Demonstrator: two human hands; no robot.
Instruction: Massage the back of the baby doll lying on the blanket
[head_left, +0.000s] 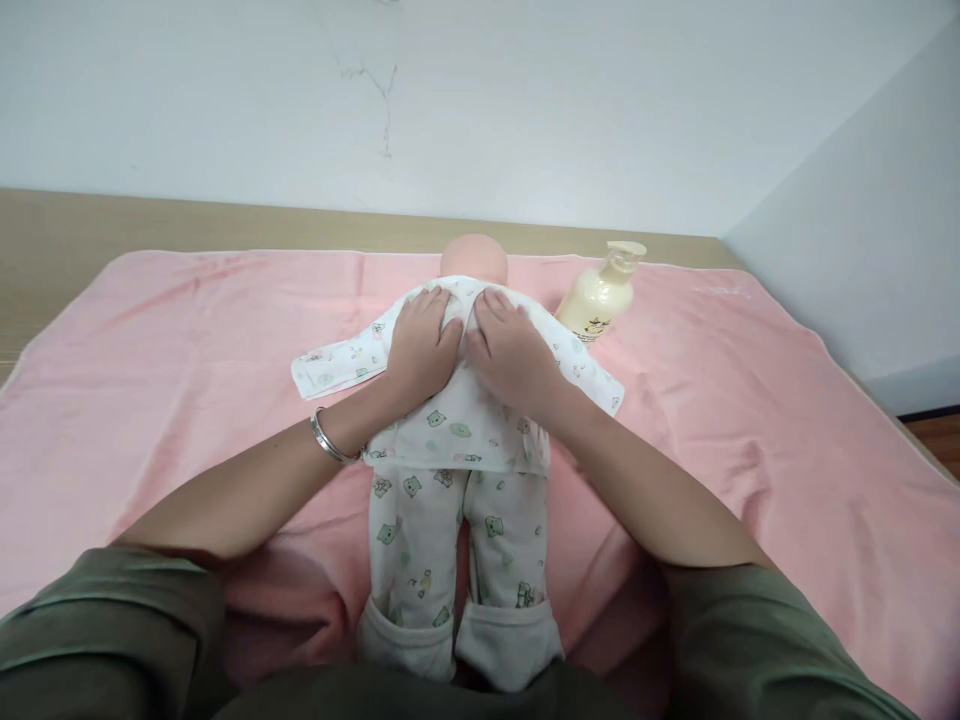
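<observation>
A baby doll point(459, 455) in a white printed top and trousers lies lengthwise on a pink blanket point(150, 360), its bare head point(474, 257) at the far end and its feet nearest me. My left hand point(421, 348) lies flat on the doll's upper body on the left, fingers stretched toward the collar. My right hand point(511, 352) lies flat beside it on the right, fingers also extended. Both palms press on the fabric near the shoulders and nothing is held. A silver bracelet point(330, 442) circles my left wrist.
A cream pump bottle point(598, 298) lies tilted on the blanket just right of the doll's head. The blanket covers a wooden surface point(90, 225) that meets a white wall point(480, 100). My green sleeves fill the bottom corners.
</observation>
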